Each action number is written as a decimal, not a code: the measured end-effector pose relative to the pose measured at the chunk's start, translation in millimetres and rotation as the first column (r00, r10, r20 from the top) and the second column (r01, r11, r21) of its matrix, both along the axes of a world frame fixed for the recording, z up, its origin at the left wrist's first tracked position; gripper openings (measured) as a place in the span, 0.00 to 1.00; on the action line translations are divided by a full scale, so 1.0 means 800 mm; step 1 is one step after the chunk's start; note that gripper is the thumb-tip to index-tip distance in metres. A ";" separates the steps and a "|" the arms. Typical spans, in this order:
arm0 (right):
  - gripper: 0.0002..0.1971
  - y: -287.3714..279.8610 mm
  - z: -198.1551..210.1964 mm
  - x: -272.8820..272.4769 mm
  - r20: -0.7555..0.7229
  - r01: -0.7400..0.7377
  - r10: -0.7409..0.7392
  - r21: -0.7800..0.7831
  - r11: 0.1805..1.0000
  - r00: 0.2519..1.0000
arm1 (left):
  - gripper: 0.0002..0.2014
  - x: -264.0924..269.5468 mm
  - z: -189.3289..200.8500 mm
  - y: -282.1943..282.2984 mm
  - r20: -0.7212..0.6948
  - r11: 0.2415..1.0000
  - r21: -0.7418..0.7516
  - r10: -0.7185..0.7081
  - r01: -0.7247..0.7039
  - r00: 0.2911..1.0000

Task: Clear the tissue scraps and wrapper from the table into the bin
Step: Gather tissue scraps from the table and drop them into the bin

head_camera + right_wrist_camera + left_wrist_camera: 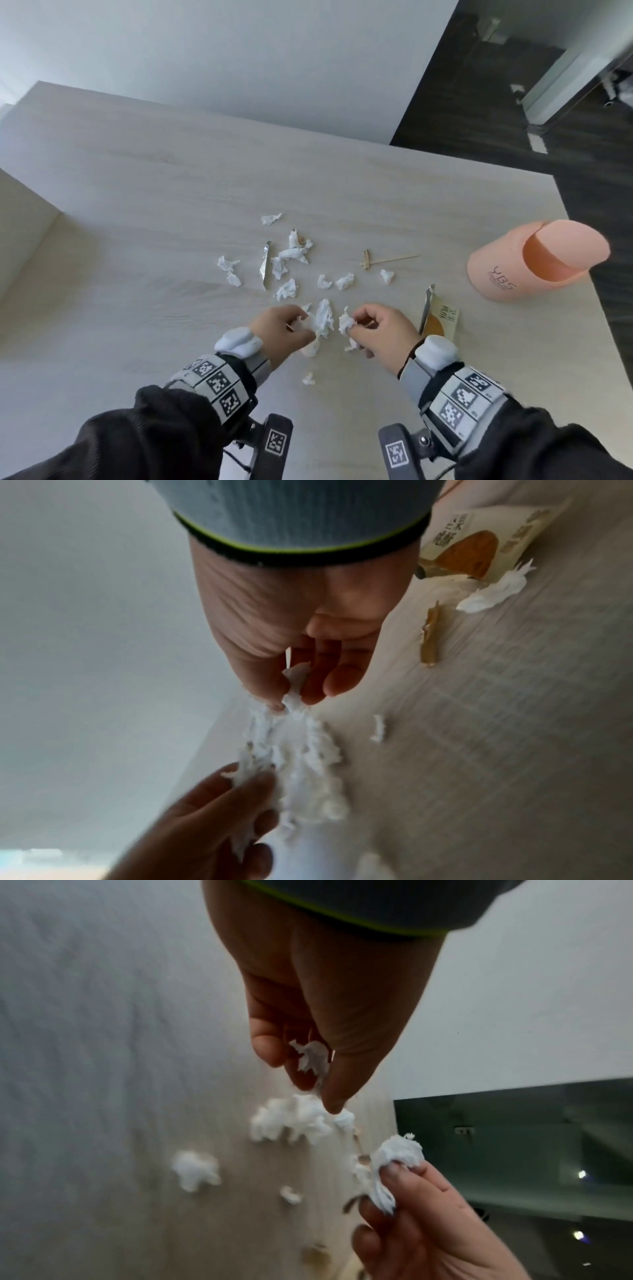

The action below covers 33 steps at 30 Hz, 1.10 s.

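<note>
Several white tissue scraps [289, 257] lie scattered on the pale wooden table [154, 192]. My left hand [303, 322] pinches a crumpled scrap [323, 317] near the table's front; in the left wrist view that scrap [311, 1058] sits between thumb and fingers. My right hand [352, 330] sits close beside it, pinching another scrap [344, 322], which the right wrist view shows at the fingertips [294, 691]. A printed snack wrapper [440, 318] lies just right of my right hand. A silver torn strip [263, 265] lies among the scraps. The pink bin [507, 270] stands at the right edge.
A thin wooden stick [390, 260] lies between the scraps and the bin. A small scrap [308, 378] sits near the front, between my wrists. The table's right edge drops to dark floor [582, 154]. A white wall [239, 51] backs the table.
</note>
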State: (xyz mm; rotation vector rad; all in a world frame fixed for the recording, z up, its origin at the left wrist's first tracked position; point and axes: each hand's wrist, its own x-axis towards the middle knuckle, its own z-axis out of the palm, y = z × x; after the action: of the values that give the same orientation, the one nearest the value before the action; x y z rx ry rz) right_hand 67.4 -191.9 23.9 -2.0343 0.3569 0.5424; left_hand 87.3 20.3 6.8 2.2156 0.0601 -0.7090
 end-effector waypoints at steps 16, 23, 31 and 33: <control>0.02 -0.108 0.056 -0.028 0.069 0.247 -0.297 0.394 0.885 0.953 | 0.07 -0.015 0.065 -0.167 -0.357 0.740 -0.547 0.217 -0.392 0.908; 0.09 -0.177 0.057 -0.041 0.200 0.136 -0.198 0.288 0.948 0.959 | 0.07 -0.017 0.066 -0.240 -0.384 0.729 -0.551 0.211 -0.407 0.899; 0.09 -0.284 0.079 0.000 0.503 0.317 -0.220 -0.115 0.941 0.836 | 0.03 -0.002 0.063 -0.267 -0.267 0.826 -0.432 0.266 -0.362 0.926; 0.07 -0.305 0.081 0.014 0.573 0.378 -0.163 -0.279 0.883 0.803 | 0.03 0.000 0.058 -0.264 -0.248 0.852 -0.371 0.294 -0.371 0.923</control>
State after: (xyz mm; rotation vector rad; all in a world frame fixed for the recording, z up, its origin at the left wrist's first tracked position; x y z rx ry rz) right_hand 78.3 -436.1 88.3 -2.3458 0.4294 -0.3181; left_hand 87.2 -190.7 53.5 1.6730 0.3502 -0.6560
